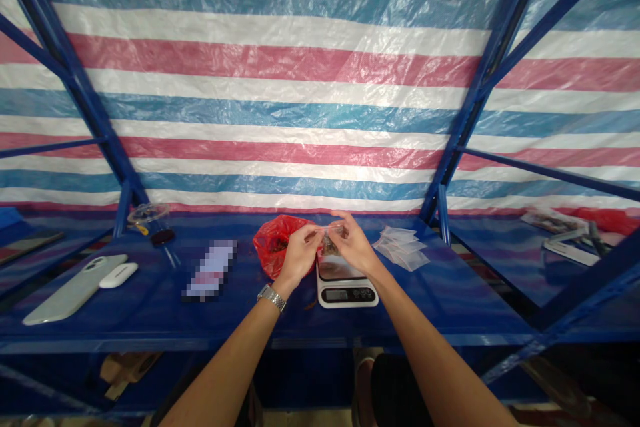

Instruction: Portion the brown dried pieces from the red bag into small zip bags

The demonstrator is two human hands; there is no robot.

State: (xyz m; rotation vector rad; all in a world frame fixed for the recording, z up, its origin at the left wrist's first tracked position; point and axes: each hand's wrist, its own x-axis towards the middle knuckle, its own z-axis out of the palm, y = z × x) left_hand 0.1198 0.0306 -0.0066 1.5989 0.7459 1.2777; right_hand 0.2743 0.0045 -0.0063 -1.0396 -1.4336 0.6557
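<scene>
Both hands are close together above a digital kitchen scale (347, 293), and a small clear plastic bag (330, 241) is held between them. The left hand (300, 255), with a metal wristwatch (273, 297) on its wrist, pinches one side of the bag's upper part in a narrow grip. The right hand (356, 245) pinches the other side in the same narrow way. The bag is over the scale's platform, but I cannot tell if it touches it. Inside is some dark brown material, too small to identify.

Just behind the left hand lies a red plastic bag (276, 245) with brown contents. To the right of the right hand, a pile of flat clear small bags (400, 248) lies on the blue metal shelf (300, 327). Further left are a pale phone (75, 288) and a white case (119, 275).
</scene>
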